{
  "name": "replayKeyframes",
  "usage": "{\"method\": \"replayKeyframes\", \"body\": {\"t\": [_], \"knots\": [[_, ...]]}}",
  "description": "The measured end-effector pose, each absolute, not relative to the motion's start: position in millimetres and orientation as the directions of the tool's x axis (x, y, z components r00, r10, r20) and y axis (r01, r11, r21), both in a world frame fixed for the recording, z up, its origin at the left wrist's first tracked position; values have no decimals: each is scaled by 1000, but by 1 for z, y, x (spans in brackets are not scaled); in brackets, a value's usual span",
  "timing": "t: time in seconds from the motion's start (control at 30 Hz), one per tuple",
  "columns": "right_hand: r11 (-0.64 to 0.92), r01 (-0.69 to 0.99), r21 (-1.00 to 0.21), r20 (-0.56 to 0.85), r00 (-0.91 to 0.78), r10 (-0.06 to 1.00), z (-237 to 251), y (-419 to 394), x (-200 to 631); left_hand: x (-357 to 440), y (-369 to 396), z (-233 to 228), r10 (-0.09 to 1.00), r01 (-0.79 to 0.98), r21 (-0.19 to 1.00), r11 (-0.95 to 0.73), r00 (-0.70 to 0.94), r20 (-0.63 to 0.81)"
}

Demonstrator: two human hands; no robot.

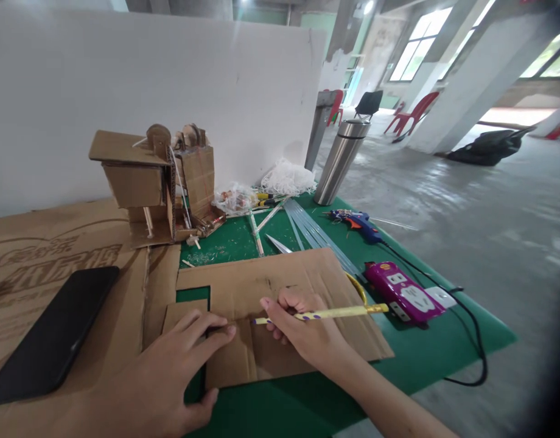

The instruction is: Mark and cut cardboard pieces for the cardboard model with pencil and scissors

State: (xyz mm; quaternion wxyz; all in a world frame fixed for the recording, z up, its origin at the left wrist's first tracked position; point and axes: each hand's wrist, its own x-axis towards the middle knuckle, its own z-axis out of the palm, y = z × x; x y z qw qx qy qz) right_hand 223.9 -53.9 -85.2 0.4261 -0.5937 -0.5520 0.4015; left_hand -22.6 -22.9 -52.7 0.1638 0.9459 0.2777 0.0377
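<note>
Marking cardboard (280,304) at lower centre of the frame, I reckon; right hand (307,331) pinches a pencil (321,314), tip on the sheet; left hand (170,371) lies flat, fingers spread, pinning the sheet's edge; next stroke wants steady pressure so nothing slides.

A brown cardboard sheet (280,304) lies flat on the green mat; a yellow, purple-dotted pencil (321,314) rests slanted across it.
</note>
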Motion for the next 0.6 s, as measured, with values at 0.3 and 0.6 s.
{"method": "replayKeyframes", "body": {"t": [0.3,0.6], "knots": [[-9,330,-944,3,35,999,-77,-53,221,-21,-21,-54,544,500,360,-788,838,26],[-16,341,-940,-6,31,1000,-74,-52,220,-22,-23,-53,546,509,379,-773,838,-12]]}}
